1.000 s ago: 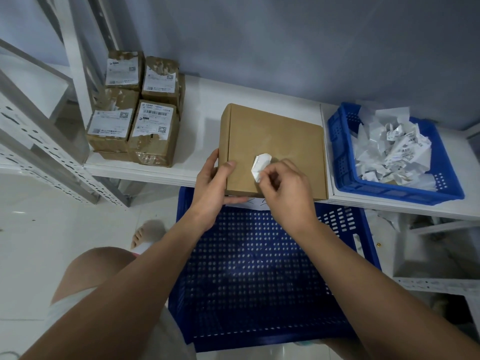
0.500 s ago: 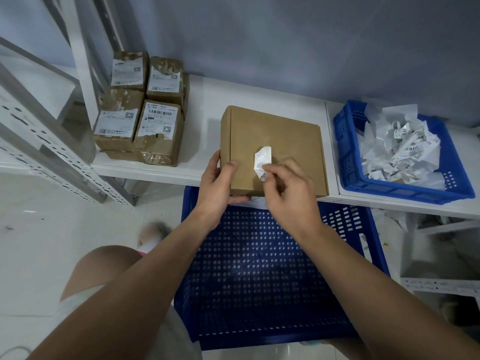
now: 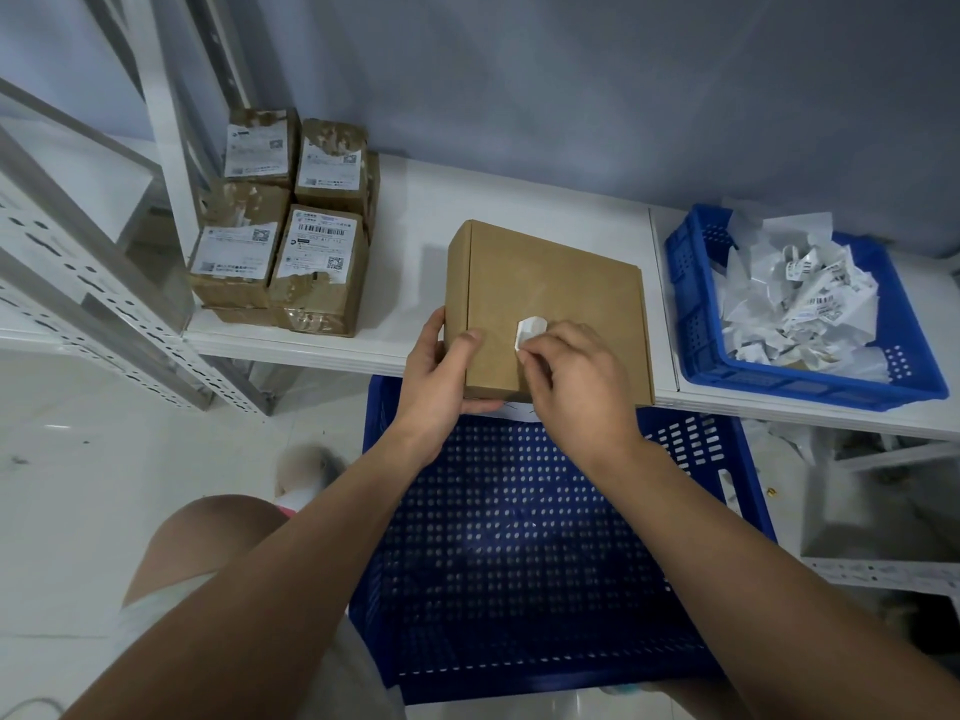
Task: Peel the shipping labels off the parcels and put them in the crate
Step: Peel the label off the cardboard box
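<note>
Peeling looks nearly done on the flat brown cardboard box (image 3: 550, 304), which lies on the white shelf (image 3: 415, 262) with its near edge at the shelf's front lip. Only a small white scrap of shipping label (image 3: 530, 331) shows on the lid, curled up off the cardboard near the box's front edge.

The right hand (image 3: 576, 379) is the one on it. Its fingers (image 3: 532, 356) are drawn together and pinch the scrap's near end, so the loose paper stands just beyond the fingertips, away from the person. How much of it is stuck down under the fingers cannot be told.

The left hand (image 3: 441, 368) grips the box's near left corner, thumb on the lid and the other fingers wrapped round the side and under the edge, bracing it against the pull.

The relation that matters next is sideways. The small blue plastic crate (image 3: 810, 384), heaped with crumpled white labels (image 3: 800, 293), sits on the same shelf well to the right of the box, on the right hand's own side. Once the scrap is free, that hand is probably the one to carry it across. A large blue perforated crate (image 3: 519, 563) stands below the shelf, under both forearms. A stack of brown taped parcels (image 3: 291, 226) with labels on waits at the far left.
</note>
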